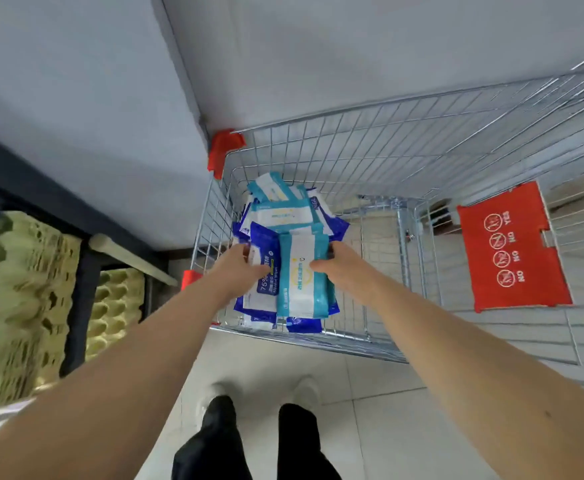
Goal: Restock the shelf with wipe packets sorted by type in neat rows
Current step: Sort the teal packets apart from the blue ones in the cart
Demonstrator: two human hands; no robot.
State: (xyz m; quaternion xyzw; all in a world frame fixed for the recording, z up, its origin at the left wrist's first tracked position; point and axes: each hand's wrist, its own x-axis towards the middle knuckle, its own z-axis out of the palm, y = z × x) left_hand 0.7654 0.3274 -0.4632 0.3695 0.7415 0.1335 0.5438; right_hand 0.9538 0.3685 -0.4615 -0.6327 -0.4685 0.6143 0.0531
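Pale floor tiles lie under a silver wire shopping cart (380, 143) holding soft blue and teal plastic wipe packets (276, 209). Our left hand (240, 268) and right hand (341, 265) clasp a teal-and-white packet stack (304, 278) by its sides; it is probably light, squashy and slippery, so we would press flat palms against both ends.

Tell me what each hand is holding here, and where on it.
Right hand grips the teal-and-white wipe packet at its right edge. Left hand grips the dark blue wipe packet at its left edge, both over the cart.

Two bare arms reach forward and down, the left hand (245, 268) and right hand (339, 268) curled inward facing each other, fingers gripping.
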